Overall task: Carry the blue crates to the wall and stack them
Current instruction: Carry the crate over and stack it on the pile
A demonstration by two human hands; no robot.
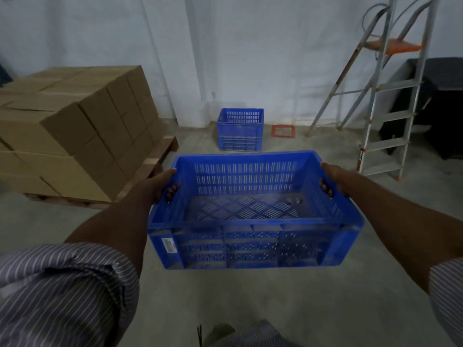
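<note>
**Operator:** Report the position of the carried crate.

**Observer:** The carried crate [253,214] is held clear of the concrete floor [250,301]. Its open side is up and one long wall faces the person. A white label [169,244] sits at the left end of that near wall.

**Operator:** State the grip on each side.

**Observer:** The left hand [159,187] grips the left short wall of the carried crate. Its fingers [172,190] are curled through the handle slot and show inside the crate, with the thumb lying along the rim. The right hand [337,179] grips the right short wall in the same way, its fingers [325,187] clamped through the slot there. Both forearms are bare below rolled striped sleeves [62,284].

**Operator:** List what surrounds the carried crate.

**Observer:** Straight beyond it and well apart, the far crate [240,128] stands on the floor against the white wall [250,58]. I cannot tell whether that is one crate or two stacked. Beyond and slightly to the right, a red frame [283,131] lies flat on the floor. Beyond and to the left, cardboard boxes [75,131] are stacked on a wooden pallet [162,149]. Beyond and to the right, a stepladder [385,108] stands open near the wall
</note>
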